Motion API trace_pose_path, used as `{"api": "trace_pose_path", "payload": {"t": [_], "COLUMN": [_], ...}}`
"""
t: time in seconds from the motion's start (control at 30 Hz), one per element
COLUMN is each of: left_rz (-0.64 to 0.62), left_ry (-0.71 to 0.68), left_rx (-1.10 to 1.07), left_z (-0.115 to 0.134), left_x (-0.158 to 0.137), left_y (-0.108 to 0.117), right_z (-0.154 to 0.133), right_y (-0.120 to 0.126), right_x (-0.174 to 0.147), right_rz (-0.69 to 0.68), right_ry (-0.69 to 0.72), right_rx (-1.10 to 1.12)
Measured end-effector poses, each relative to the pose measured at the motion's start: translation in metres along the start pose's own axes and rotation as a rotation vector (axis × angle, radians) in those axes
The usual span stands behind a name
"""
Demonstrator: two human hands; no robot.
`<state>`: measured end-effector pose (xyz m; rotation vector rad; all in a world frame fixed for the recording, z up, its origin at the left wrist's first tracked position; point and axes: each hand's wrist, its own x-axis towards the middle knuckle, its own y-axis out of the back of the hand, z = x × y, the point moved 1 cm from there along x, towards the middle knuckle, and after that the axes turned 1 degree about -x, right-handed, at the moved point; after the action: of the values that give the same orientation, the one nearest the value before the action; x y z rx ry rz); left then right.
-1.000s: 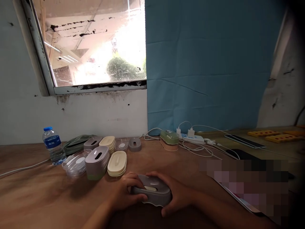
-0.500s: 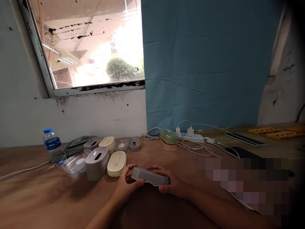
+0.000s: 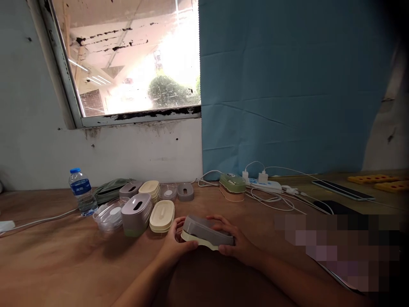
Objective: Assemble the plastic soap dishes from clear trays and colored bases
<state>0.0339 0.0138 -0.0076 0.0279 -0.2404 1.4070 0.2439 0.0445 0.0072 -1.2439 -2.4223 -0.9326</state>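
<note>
Grey case [image 3: 207, 228], one: located at the near middle of the worktop [image 3: 64, 264], between the two hands; tilted, left end higher in view than right. Cream edge [image 3: 208, 244] shows along its lower front; whether this is a separate piece cannot be told. Contact with the worktop: hidden.

Hazards, as judged:
– Slip at the right corner. Cause: a hold mostly by thumb and fingers on a smooth-looking, slanting end.
– Cream edge dropping away, if separate. Cause: left thumb easing off beneath it.
– Cream lids [image 3: 162, 215] knocked. Cause: left hand working just beside the stack.

Left hand [image 3: 174, 244]: partly curled, closed about the case's left end; fingers behind, thumb along the cream edge in front.

Right hand [image 3: 241, 245]: curled, fingers reaching over the back and top, thumb against the front right corner. Fingers somewhat parted; pressure cannot be told.

Surroundings, left: lilac box [image 3: 136, 213], slotted, beside the cream lids; clear tubs [image 3: 107, 219]; bottle [image 3: 79, 187], upright, blue cap.

Surroundings, far side: green box [image 3: 232, 182], near a power strip [image 3: 266, 185] with white plugs and loose cable [image 3: 281, 209], well apart from the hands.
</note>
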Motion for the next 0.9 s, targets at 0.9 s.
{"api": "trace_pose_path", "payload": {"t": [0.9], "left_rz": [-0.577], "left_ry": [-0.647], "left_rx": [1.093], "left_z": [0.043], "left_x": [-0.027], "left_y": [-0.011], "right_z": [0.023], "right_y": [0.018], "right_x": [0.007], "right_rz": [0.597], "right_ry": [-0.285], "right_rx": [0.991]}}
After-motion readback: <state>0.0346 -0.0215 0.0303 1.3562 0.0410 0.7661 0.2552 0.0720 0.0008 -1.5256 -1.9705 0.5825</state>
